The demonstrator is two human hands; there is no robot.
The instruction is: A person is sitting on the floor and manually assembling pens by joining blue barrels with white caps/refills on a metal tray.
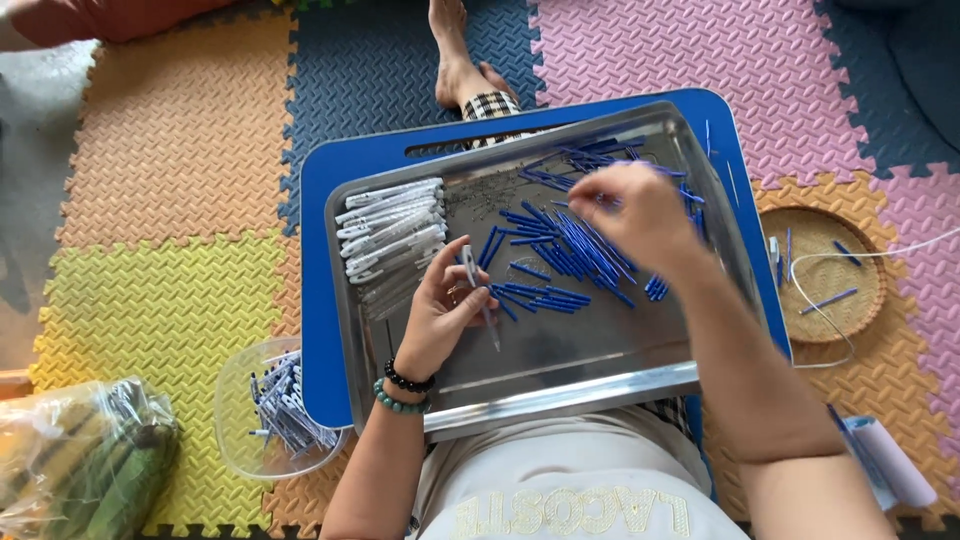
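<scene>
Holding: the left hand (440,320) grips a pen barrel (478,292), a thin grey-white tube with a pointed tip, its fingers (462,300) closed around the upper part while the tip slants down over the metal tray (560,385).
Pen barrel position: above the tray's front-left part, just beside the nearest blue refills.
Right hand (632,215): over the middle of the tray, fingers pinched together on a blue refill (607,200) at the top of the heap; the pinch itself is blurred.
Blue refills (560,255): a loose scatter of thin blue rods across the tray's centre and far right corner, many crossing one another.
White pen barrels (392,235): a neat stack lying side by side against the tray's left wall, well apart from the right hand.
Metal tray: shallow, rectangular, resting on a blue lap worktop (318,300) across the person's legs.
Wrist: two bead bracelets (405,390), one dark and one green, on the left wrist at the tray's front edge.
Clear plastic tub (240,400): on the floor off the tray's front-left corner, holding assembled pens.
Woven basket (830,275): right of the tray, holding a few blue pieces.
Foam floor mat (180,130): interlocking coloured tiles under everything.
Plastic bag (85,460): on the floor beyond the tub, away from the tray.
</scene>
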